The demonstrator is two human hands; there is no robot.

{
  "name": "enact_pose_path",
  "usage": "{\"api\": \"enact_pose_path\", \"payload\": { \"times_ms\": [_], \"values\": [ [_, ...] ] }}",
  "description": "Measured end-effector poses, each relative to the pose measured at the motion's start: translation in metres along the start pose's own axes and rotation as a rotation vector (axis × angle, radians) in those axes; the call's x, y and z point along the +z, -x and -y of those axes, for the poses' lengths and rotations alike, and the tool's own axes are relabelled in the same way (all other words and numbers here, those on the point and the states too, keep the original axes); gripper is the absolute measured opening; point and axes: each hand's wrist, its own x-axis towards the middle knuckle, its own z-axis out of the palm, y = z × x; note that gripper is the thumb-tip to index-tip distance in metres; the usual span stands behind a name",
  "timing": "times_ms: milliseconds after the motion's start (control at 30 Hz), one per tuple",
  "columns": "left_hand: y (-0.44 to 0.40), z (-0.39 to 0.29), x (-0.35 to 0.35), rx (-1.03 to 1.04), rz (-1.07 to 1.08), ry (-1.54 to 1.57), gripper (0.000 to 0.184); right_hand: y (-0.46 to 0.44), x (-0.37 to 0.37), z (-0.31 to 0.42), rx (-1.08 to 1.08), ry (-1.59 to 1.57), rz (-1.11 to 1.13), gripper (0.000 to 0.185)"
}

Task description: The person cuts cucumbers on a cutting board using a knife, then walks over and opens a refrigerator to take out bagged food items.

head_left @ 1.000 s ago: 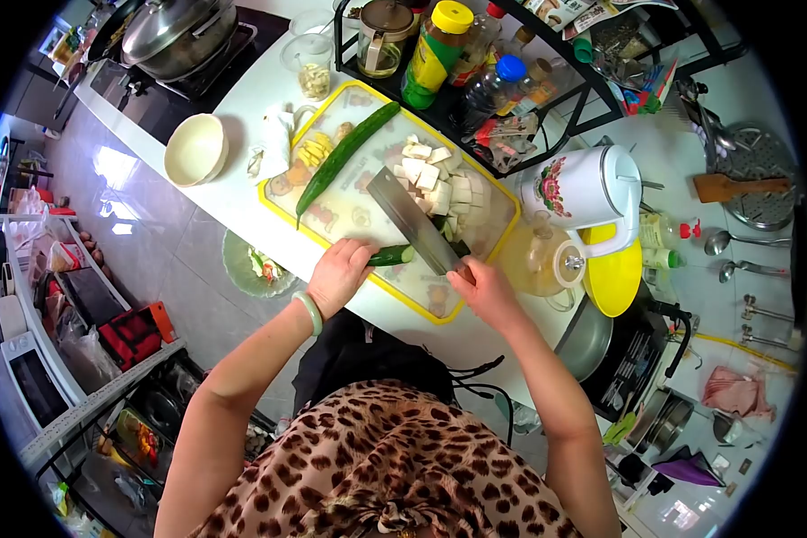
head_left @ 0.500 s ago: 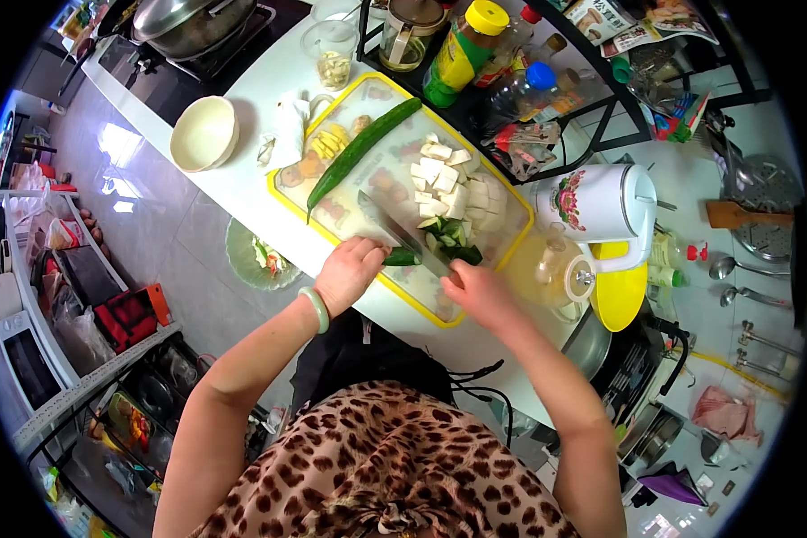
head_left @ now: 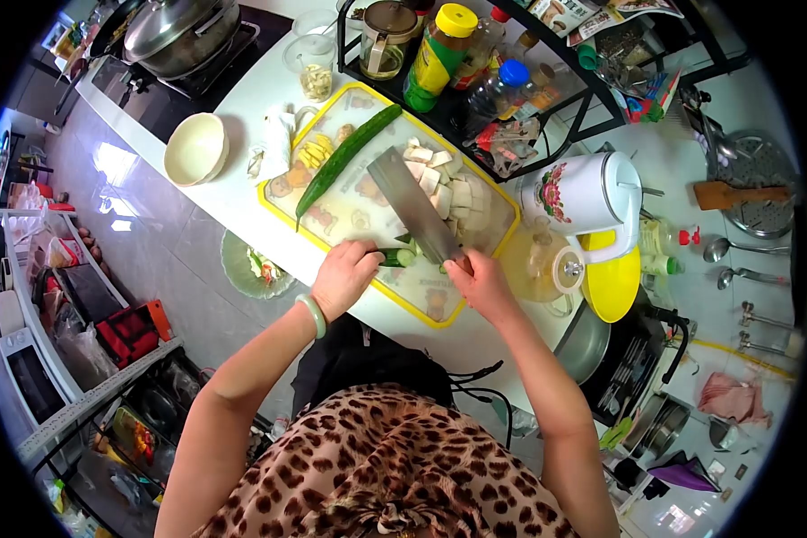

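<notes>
My left hand (head_left: 349, 272) grips a short piece of cucumber (head_left: 393, 257) near the front edge of the yellow-rimmed cutting board (head_left: 332, 211). In my right hand (head_left: 478, 282) is a cleaver (head_left: 414, 204), its wide blade turned flat side up over the board. The blade hides most of the cut cucumber. White cubes (head_left: 441, 179), perhaps tofu, lie in a heap right of the blade. A whole cucumber (head_left: 349, 161) rests across the board's left part, beside some sliced yellow pieces (head_left: 315, 151).
A cream bowl (head_left: 195, 150) stands left of the board, a white cloth (head_left: 276, 143) between them. Bottles (head_left: 439, 58) crowd a black rack behind. To the right are a white floral kettle (head_left: 578, 193) and a glass teapot (head_left: 556, 269). A green basin (head_left: 253, 265) with scraps sits below the counter edge.
The cleaver has turned from edge-down beside the cucumber to flat side up, covering the cut pieces. My right hand has shifted slightly right; my left hand still holds the cucumber piece.
</notes>
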Motion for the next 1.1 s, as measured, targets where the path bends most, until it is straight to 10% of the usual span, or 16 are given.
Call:
{"api": "enact_pose_path", "payload": {
  "times_ms": [767,1100],
  "values": [
    [0.008,0.002,0.000,-0.043,0.007,-0.052,0.021,-0.007,0.053,-0.014,-0.034,0.389,0.029,0.034],
    [-0.013,0.005,0.007,-0.056,-0.022,-0.084,0.020,-0.011,0.016,-0.003,-0.041,-0.037,-0.035,0.031]
  ]
}}
